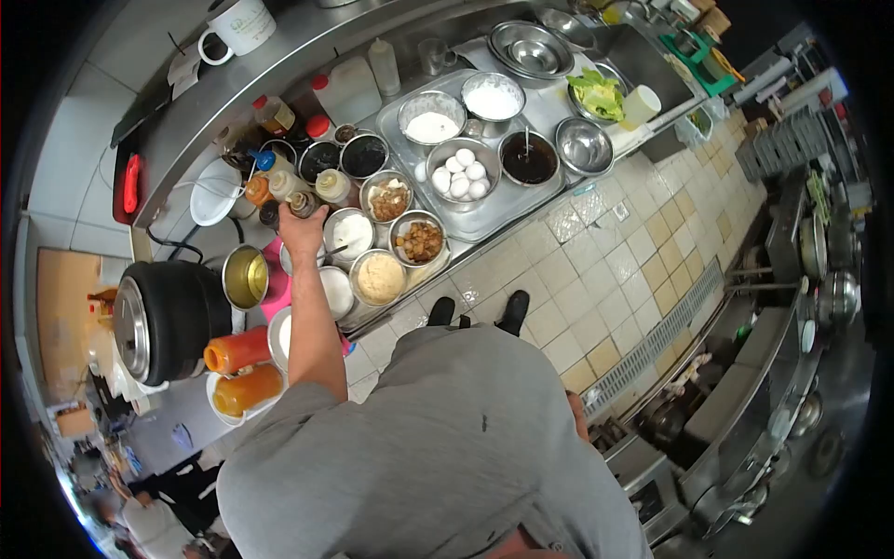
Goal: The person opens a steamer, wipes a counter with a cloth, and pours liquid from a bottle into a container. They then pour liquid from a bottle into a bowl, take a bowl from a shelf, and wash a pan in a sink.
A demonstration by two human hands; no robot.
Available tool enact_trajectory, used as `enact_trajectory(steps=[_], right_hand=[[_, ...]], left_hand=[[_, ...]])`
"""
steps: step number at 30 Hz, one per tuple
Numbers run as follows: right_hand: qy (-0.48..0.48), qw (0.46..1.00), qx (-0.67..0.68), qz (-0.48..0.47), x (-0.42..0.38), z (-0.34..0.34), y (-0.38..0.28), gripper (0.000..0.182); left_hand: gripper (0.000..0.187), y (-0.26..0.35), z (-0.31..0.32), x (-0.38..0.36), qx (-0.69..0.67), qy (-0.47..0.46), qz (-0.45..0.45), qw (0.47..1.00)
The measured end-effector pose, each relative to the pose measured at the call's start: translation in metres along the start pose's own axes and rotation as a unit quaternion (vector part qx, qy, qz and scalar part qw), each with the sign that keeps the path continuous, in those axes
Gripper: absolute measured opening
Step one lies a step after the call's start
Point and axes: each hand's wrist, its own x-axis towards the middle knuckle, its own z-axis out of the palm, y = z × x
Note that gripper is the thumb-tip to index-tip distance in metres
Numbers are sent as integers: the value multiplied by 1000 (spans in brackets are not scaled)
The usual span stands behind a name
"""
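Observation:
My left hand (303, 231) reaches over the counter, its fingers closed around a small dark-topped bottle (301, 202) among other bottles. A dark-capped jar (270, 214) and a squeeze bottle with a pale cap (332, 185) stand close beside it. Just below are a bowl of white cream (351, 233) with a spoon in it and a bowl of light crumbly powder (380, 278). Bowls of brown chunks (419, 240) and of brown and white pieces (387, 198) sit to the right. Only a sliver of my right hand (577, 415) shows beside my hip, fingers hidden.
A metal tray (484, 222) carries bowls of eggs (459, 175), white powder (431, 118) and dark sauce (529, 158). A black cooker (168, 321) and orange bottles (247, 388) stand at left. A tiled floor (577, 270) separates this counter from the right-hand one.

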Motion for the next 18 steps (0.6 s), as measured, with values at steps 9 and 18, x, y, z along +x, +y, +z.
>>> enact_trajectory(steps=[9,18], right_hand=[[-112,989,64,69,158,-132,-36,18],[-35,932,-357,-40,312,-191,-117,31]], left_hand=[[68,35,-25,-38,144,119,-1,982],[20,100,40,-113,-79,85,3,993]])
